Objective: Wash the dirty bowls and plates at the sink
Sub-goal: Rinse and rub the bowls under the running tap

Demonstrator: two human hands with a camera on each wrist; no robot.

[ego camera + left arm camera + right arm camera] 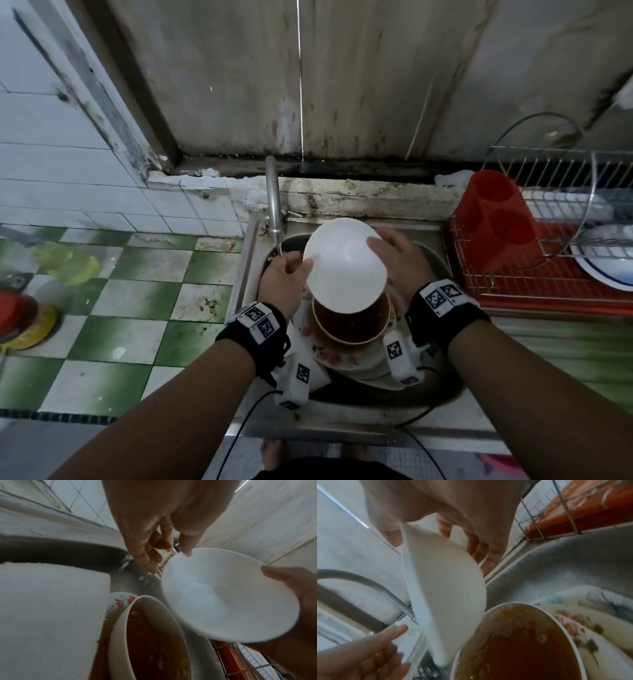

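A clean-looking white bowl is tilted over the sink, its inside facing me. My right hand grips its right rim, thumb inside and fingers behind. My left hand hovers at the bowl's left rim with straight fingers under the thin stream from the tap; its thumb touches the rim. Below sits a dirty bowl full of brown liquid, stacked on a flowered plate.
A wire drying rack on a red tray stands right of the sink, holding a red cutlery holder and a blue-rimmed plate. A green-and-white tiled counter lies to the left, with yellow items. The stained wall is close behind.
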